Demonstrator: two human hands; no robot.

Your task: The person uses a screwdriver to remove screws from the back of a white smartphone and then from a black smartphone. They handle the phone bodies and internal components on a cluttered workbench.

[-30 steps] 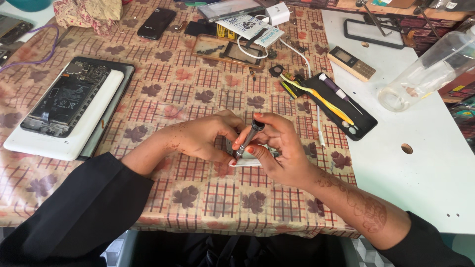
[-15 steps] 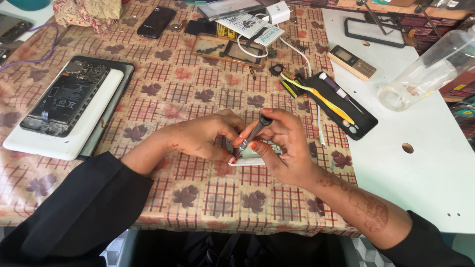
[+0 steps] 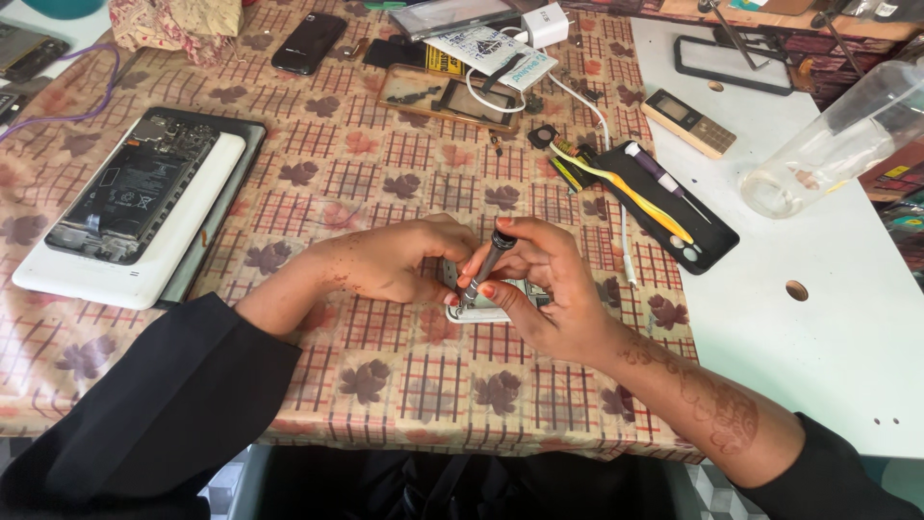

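Observation:
My right hand (image 3: 544,289) grips a small dark screwdriver (image 3: 486,265), its tip pressed down onto a small white device (image 3: 478,313) lying on the patterned tablecloth (image 3: 385,385). My left hand (image 3: 390,260) rests against that device and steadies it from the left. Both hands mostly cover the device; only its lower edge shows. Black sleeves cover both forearms.
An opened phone (image 3: 125,188) lies on a white tablet at the left. A black tray (image 3: 664,207) with a yellow-handled tool sits right of my hands. A clear plastic bottle (image 3: 837,140), a black phone (image 3: 308,43), a charger (image 3: 544,21) and cables lie at the back.
The screwdriver has tilted slightly more upright and shifted a little toward the device's left end. Both hands stay in the same place.

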